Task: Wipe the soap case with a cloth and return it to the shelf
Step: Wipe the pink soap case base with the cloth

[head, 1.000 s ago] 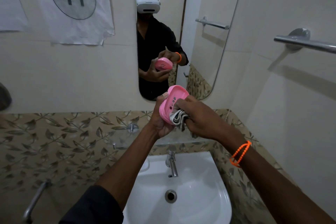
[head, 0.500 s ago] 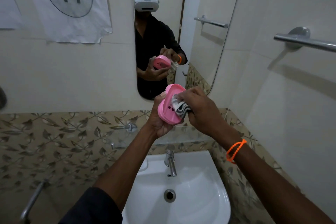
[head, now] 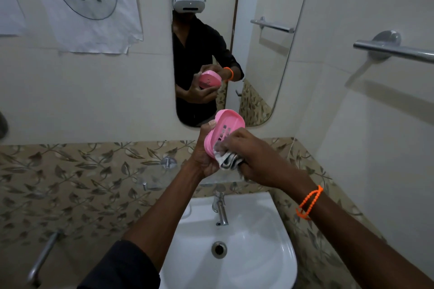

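Pink soap case (head: pixel 224 128) half-covered, cloth (head: pixel 229 161) bunched, blurred

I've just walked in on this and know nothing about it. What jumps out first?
The bright pink soap case, held up in front of the mirror by the left hand while the right hand presses a bunched cloth into it. Below them sits a white sink, and on the wall at upper left hangs a paper sheet marked 11.
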